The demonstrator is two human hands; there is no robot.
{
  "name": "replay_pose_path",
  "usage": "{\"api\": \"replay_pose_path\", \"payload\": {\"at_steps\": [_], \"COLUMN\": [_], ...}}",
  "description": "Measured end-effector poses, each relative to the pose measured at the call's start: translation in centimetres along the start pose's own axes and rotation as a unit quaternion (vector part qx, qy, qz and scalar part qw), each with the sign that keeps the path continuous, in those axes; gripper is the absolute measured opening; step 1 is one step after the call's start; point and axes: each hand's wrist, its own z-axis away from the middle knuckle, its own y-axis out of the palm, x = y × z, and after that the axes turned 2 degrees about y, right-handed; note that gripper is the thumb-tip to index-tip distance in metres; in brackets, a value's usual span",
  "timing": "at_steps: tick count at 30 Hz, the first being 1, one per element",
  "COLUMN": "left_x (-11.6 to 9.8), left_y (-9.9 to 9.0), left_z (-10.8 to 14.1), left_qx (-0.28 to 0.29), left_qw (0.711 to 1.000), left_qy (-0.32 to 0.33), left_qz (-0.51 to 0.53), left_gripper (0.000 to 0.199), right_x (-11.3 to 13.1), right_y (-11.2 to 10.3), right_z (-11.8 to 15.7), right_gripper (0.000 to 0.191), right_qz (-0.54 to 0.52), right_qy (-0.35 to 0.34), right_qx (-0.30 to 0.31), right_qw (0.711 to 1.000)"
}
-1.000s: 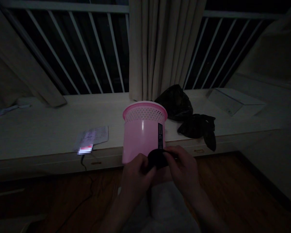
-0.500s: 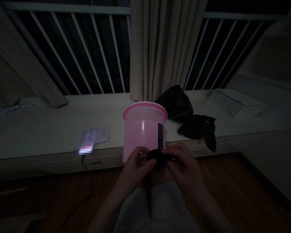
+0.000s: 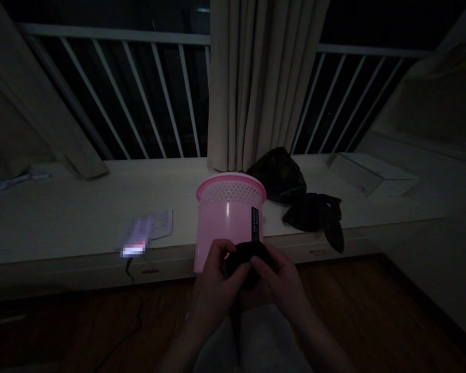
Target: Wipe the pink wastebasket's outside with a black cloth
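- Item 1: black item, qty 1, dark, exact type n/a (too dim to tell). Held up in front of lower R part of bin, above lap.
- L hand: clamped on L side of black item, thumb on near face, fingers curled round edge.
- R hand: closed on R side of same pc., thumb on near face; thumb tips brought nearly together.
- Item 2: pink bin, qty 1, upright, rim up, perforated band below rim. Seen at ctr., overlapping front edge of ledge; base support hidden, can't tell. Blk. label w/ "GARBAGE BIN" lettering set on R side.
- Black bag, crumpled, laid on ledge behind bin, to R.
- Smaller black bag, placed nearer front, one end hung over ledge edge.
- Clear box, approx. rectangular, set on ledge, far R.
- Paper, on ledge L of bin; bright device beside it, pixelated, details n/a. Dark cable run down to wood floor.
- Curtain, beige, hung behind bin, btwn. sections of white railing.
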Motion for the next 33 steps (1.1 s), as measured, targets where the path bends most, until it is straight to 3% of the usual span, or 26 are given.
{"api": "replay_pose_path", "payload": {"at_steps": [3,8,12,15,17,21,27,30,33], "left_x": [-0.4,-1.1,-1.2,-1.2,-1.2,-0.7,-0.4,-1.8,-3.7], "left_y": [-0.2,-1.1,-1.3,-1.0,-0.6,-0.1,-1.8,-3.4,-3.9], "left_z": [-0.1,-0.8,-1.1,-1.3,-1.3,-1.4,-3.5,-7.1,-12.0], "left_qx": [0.046,0.121,0.092,0.066,0.069,0.070,0.088,0.039,-0.023], "left_qw": [0.999,0.991,0.995,0.997,0.995,0.995,0.983,0.961,0.918], "left_qy": [-0.025,-0.059,-0.037,-0.035,-0.057,-0.072,0.014,0.122,0.236], "left_qz": [0.009,-0.011,0.008,0.033,0.045,0.003,-0.162,-0.243,-0.319], "left_gripper": [0.036,0.027,0.022,0.023,0.026,0.026,0.027,0.026,0.024], "right_x": [0.5,0.9,0.3,-0.1,0.0,0.7,0.1,-0.3,0.1], "right_y": [-0.1,-0.8,-1.2,-1.0,-0.7,-0.2,-0.9,-1.9,-2.8], "right_z": [-0.4,-0.7,-1.1,-1.3,-1.3,-1.5,-3.1,-4.2,-5.5], "right_gripper": [0.027,0.032,0.045,0.050,0.046,0.032,0.034,0.034,0.023], "right_qz": [0.001,-0.012,-0.041,-0.062,-0.052,-0.035,-0.129,-0.127,0.004], "right_qy": [-0.004,-0.002,0.043,0.058,0.053,0.041,0.039,0.030,-0.046], "right_qx": [-0.013,0.011,-0.009,0.042,0.057,-0.004,-0.070,-0.107,-0.109], "right_qw": [1.000,1.000,0.998,0.996,0.996,0.999,0.988,0.986,0.993]}}
